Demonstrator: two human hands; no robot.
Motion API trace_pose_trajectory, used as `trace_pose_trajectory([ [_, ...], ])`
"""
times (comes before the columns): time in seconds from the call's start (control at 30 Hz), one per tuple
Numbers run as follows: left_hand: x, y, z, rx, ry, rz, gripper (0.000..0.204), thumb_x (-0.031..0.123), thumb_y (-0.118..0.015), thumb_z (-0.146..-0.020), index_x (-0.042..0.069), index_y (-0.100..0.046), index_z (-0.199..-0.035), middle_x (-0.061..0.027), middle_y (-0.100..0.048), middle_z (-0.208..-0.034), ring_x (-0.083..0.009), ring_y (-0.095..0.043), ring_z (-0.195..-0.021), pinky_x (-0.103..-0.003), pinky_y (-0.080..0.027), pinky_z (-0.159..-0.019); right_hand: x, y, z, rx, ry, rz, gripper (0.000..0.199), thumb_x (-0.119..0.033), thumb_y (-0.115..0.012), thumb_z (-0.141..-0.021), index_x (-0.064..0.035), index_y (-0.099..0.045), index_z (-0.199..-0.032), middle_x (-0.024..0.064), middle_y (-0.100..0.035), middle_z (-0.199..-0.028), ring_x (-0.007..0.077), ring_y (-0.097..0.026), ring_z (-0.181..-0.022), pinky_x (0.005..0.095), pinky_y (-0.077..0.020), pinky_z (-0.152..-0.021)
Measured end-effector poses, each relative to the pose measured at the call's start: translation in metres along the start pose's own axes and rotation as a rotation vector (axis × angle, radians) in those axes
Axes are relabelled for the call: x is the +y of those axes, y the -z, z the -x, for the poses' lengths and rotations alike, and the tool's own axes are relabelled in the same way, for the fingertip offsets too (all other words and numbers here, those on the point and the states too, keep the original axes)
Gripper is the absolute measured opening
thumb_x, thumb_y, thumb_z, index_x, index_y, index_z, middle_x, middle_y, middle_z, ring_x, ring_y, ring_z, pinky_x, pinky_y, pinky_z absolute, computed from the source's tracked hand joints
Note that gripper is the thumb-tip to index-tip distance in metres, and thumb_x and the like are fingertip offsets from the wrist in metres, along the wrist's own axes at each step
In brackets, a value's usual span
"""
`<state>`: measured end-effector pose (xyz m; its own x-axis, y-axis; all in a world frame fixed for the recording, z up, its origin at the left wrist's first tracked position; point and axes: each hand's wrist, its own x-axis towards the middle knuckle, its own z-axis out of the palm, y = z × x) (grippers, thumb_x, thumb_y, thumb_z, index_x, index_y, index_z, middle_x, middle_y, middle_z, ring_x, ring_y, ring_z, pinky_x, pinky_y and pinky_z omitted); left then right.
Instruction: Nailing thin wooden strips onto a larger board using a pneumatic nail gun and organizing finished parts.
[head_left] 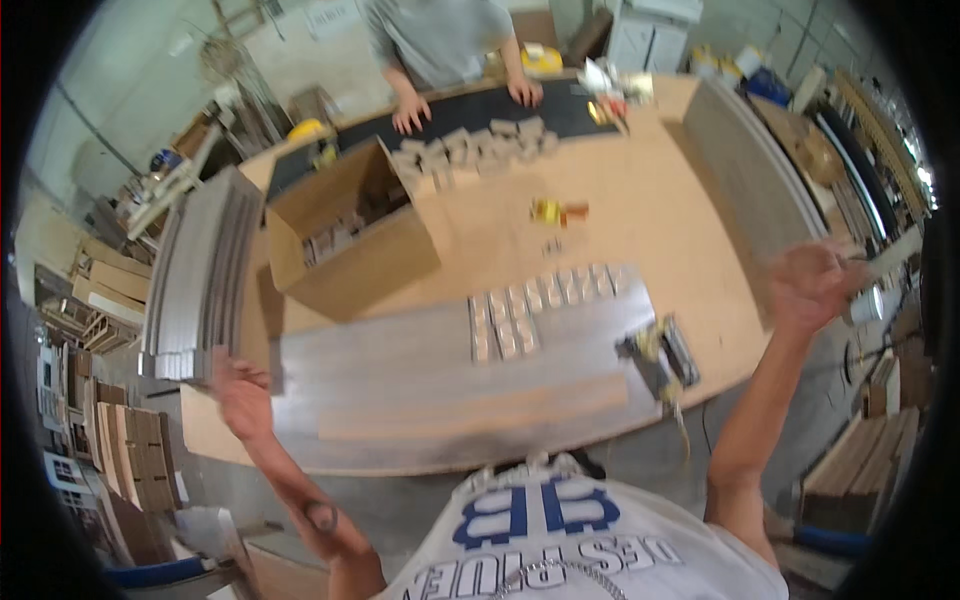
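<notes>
My left hand [243,397] is raised at the left edge of the table, beside a stack of long grey panels [205,270]. Its fingers are apart, somewhat blurred, with nothing seen in them. On the far right, my right hand [808,285] is lifted near the grey panels [745,165] lying along that side; motion smears its fingers. Between my arms lies a flat grey panel [400,370], carrying rows of small light blocks [515,320]. A staple gun or nailer [658,360] rests on its right end, its hose trailing over the near edge.
An open cardboard box [350,265] with small pieces inside stands left of centre. Loose small blocks [475,148] lie piled on a black mat, where a person [445,45] leans both hands. A yellow and red item [558,212] sits mid-table. Boards and shelving [135,450] flank the table.
</notes>
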<state>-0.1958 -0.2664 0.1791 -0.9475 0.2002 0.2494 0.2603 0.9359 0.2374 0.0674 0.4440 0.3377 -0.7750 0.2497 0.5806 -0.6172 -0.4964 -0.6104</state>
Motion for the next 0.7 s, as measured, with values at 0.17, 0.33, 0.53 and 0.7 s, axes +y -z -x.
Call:
trace_pose_trajectory([
  [0.17, 0.029, -0.010, -0.008, -0.292, -0.017, 1.745, 0.043, 0.037, -0.057, -0.102, 0.005, -0.062, -0.131, -0.0118, -0.065, -0.098, -0.0268, -0.065, -0.085, -0.040, -0.052, -0.080, 0.080, -0.064, -0.036, -0.106, -0.763, 0.722, 0.032, -0.014, -0.068, -0.092, 0.0078, -0.065, -0.115, 0.0156, -0.070, -0.088, 0.0232, -0.071, -0.075, 0.0361, -0.0593, -0.070],
  [0.33, -0.079, -0.143, 0.099, 0.091, 0.221, -0.092, 0.057, 0.033, -0.064, -0.095, -0.013, -0.055, -0.127, -0.0309, -0.065, -0.102, -0.0475, -0.062, -0.102, -0.049, -0.049, -0.090, 0.200, 0.040, 0.174, 0.032, -0.945, 1.773, 0.062, -0.038, -0.066, -0.092, 0.0047, -0.049, -0.133, 0.0300, -0.063, -0.118, 0.0463, -0.061, -0.109, 0.0523, -0.0511, -0.091],
  [0.53, -0.090, -0.186, 0.157, -0.017, 0.396, 0.107, 0.047, 0.027, -0.061, -0.094, -0.013, -0.056, -0.118, -0.0293, -0.062, -0.094, -0.0466, -0.056, -0.098, -0.053, -0.045, -0.084, 0.249, 0.036, 0.251, 0.408, -0.989, 1.714, 0.060, -0.026, -0.068, -0.086, 0.0120, -0.049, -0.128, 0.0364, -0.057, -0.116, 0.0510, -0.055, -0.112, 0.0536, -0.0460, -0.097],
  [0.7, -0.091, -0.181, 0.138, 0.038, 0.261, 0.198, 0.050, 0.024, -0.061, -0.093, -0.015, -0.054, -0.124, -0.0307, -0.061, -0.100, -0.0468, -0.055, -0.103, -0.052, -0.044, -0.090, 0.252, 0.032, 0.238, 0.430, -1.051, 1.779, 0.054, -0.025, -0.068, -0.085, 0.0087, -0.055, -0.125, 0.0317, -0.058, -0.119, 0.0468, -0.055, -0.114, 0.0504, -0.0444, -0.100],
])
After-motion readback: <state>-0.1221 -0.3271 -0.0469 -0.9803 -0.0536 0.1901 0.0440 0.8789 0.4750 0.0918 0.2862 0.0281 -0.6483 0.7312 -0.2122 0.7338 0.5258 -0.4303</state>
